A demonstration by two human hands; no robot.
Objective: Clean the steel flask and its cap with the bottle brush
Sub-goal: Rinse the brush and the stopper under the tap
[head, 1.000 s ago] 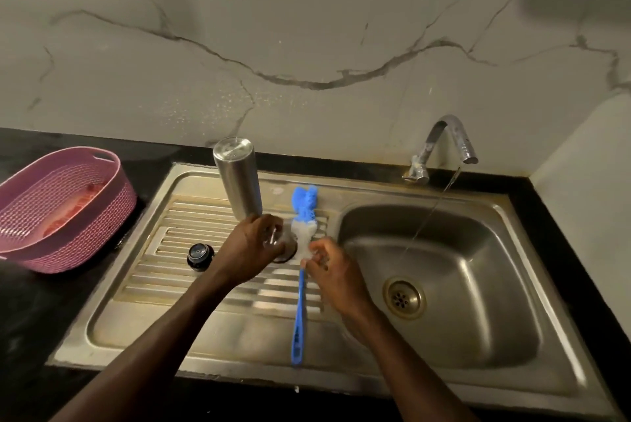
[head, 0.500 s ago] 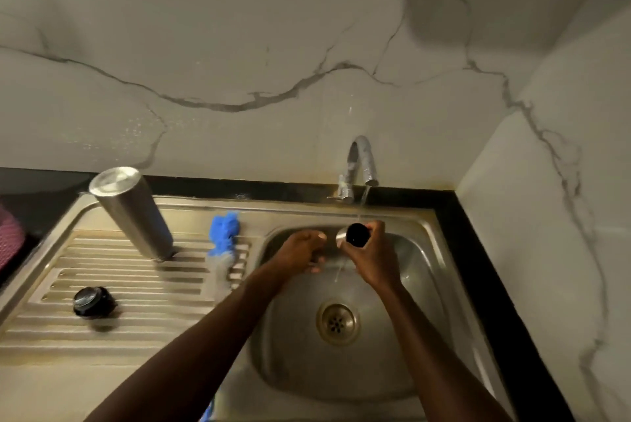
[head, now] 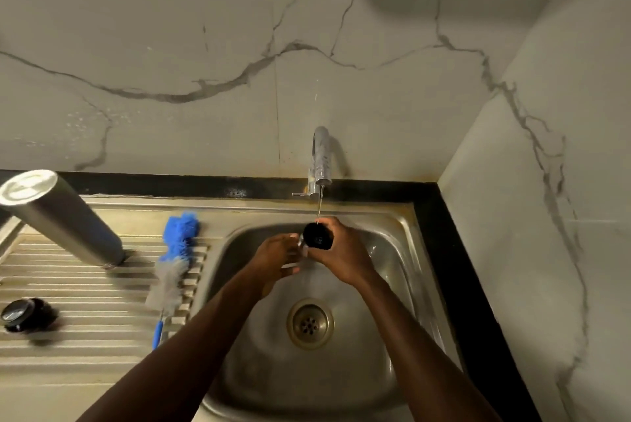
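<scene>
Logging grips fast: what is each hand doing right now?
Left hand: fingers on the cap's steel side; full grip cannot be told.
Right hand: closed on the cap, under the tap.

Cap mostly hidden by fingers

The right hand (head: 345,256) wraps the cap (head: 317,235); its steel side blurs beside the left fingertips (head: 290,252).

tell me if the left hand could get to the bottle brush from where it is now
Probably yes. The bottle brush lies free on the drainboard beside the basin, nothing on it or between. But the left hand is busy with the right hand on the cap under the tap; it would have to let go first.
</scene>
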